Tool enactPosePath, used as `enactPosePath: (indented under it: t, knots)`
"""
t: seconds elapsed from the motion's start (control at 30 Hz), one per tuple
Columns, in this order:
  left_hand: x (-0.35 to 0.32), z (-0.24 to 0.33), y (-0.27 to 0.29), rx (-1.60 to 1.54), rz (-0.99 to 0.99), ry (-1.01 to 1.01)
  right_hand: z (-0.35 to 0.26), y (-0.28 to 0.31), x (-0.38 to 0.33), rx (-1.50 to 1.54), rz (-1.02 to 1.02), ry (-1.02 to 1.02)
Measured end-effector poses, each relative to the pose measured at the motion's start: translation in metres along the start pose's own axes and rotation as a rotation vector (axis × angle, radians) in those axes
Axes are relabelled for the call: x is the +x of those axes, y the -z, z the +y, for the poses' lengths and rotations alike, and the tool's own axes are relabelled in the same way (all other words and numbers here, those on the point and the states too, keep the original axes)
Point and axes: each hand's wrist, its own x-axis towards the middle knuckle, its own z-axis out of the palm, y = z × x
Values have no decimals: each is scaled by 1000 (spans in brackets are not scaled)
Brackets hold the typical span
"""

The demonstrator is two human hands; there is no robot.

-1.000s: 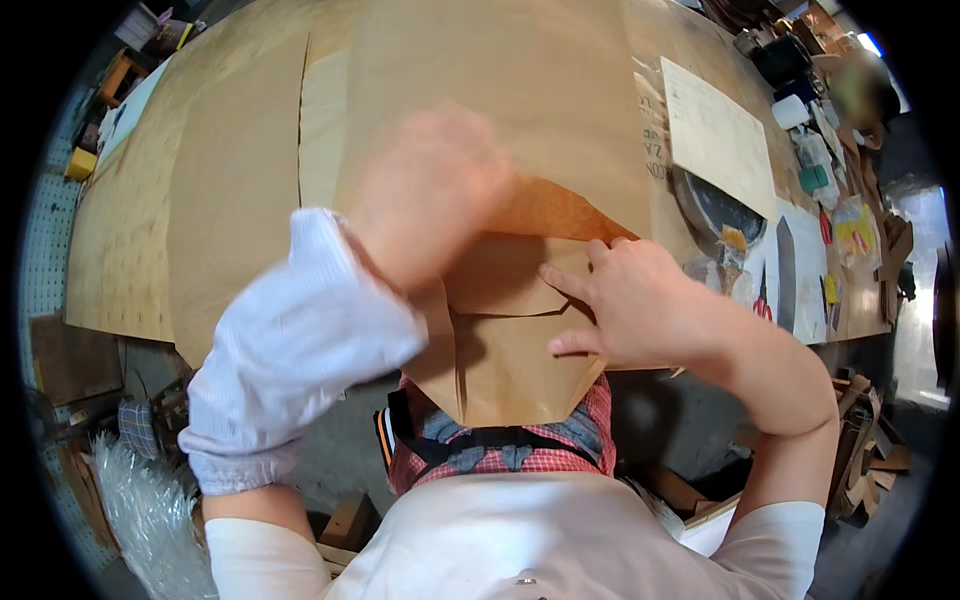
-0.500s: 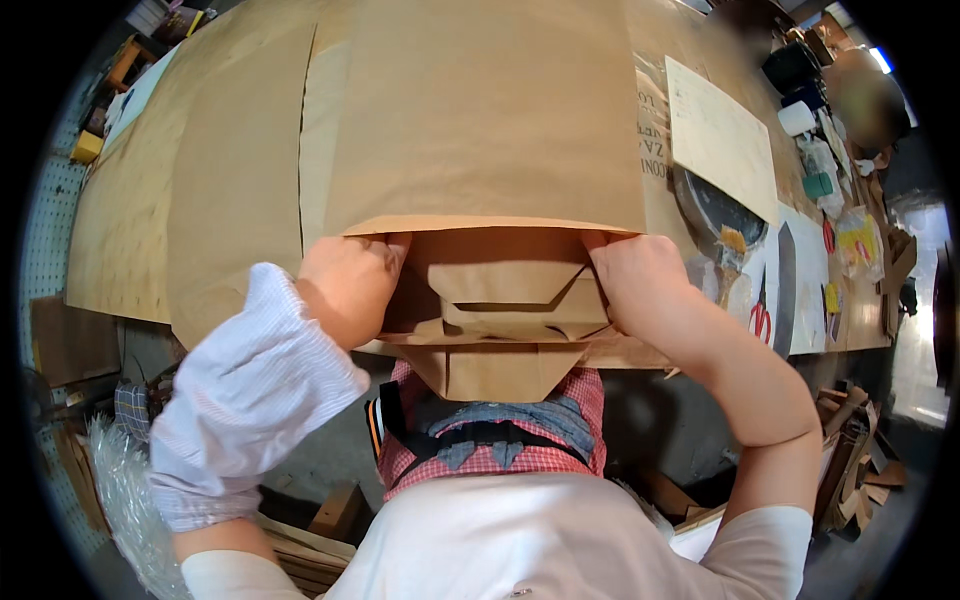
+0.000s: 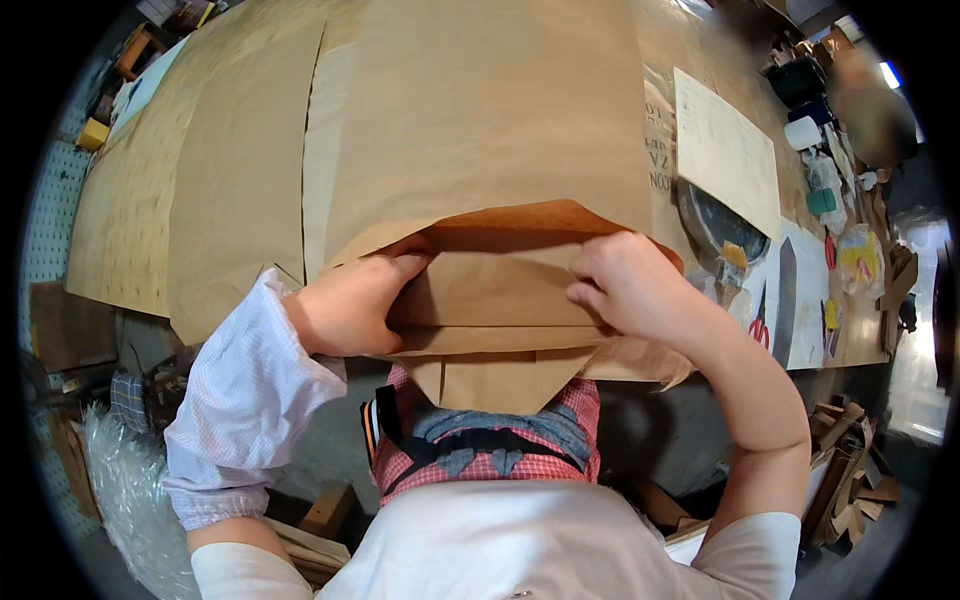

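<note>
One bag (image 3: 490,130) gapes at the table's (image 3: 120,220) near edge. Its upper lip (image 3: 470,222) has just arched, seemingly easing access. The left hand (image 3: 350,305) spreads wide there; the right hand (image 3: 635,285) curls, its grip unclear from here.

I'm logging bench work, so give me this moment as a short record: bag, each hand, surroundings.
bag: brown paper, mouth open toward the person
left hand: at the mouth's left end, digits spread apart
right hand: at the mouth's right side, fingers bent; whether they pinch the paper is unclear
surface: wooden table
left of bag: flat brown paper
right of bag: pale board partly covering a dark dish; red-handled scissors
</note>
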Motion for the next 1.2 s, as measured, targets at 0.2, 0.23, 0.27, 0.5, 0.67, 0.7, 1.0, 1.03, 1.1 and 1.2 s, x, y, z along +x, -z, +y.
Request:
enactPosePath:
  t: [0.2, 0.23, 0.27, 0.5, 0.67, 0.7, 1.0, 1.03, 1.1, 1.2]
  knots:
    - [20, -16, -28, 156, 115, 261, 1, -32, -2, -240, 217, -61]
    - [20, -17, -32, 86, 250, 139, -2, -25, -23, -167, 355, 65]
    - [17, -13, -25, 31, 185, 154, -1, -18, -43, -104, 485, 185]
    - [9, 26, -21, 341, 60, 21, 122, -36, -188, -578, 453, -337]
    - [11, 26, -17, 348, 62, 57, 144, -40, -199, -468, 590, -158]
    - [8, 24, -17, 349, 73, 64, 146, -30, -190, -427, 722, -228]
    - [9, 33, -19, 392, 107, 67, 200, 6, -137, 532, 989, -697]
    - [8, 32, -20, 394, 114, 74, 191, 12, -136, 533, 1034, -734]
    - [7, 33, -22, 396, 130, 79, 182, 25, -150, 543, 1036, -714]
    - [6, 36, -21, 400, 120, 90, 168, 23, -166, 341, 870, -531]
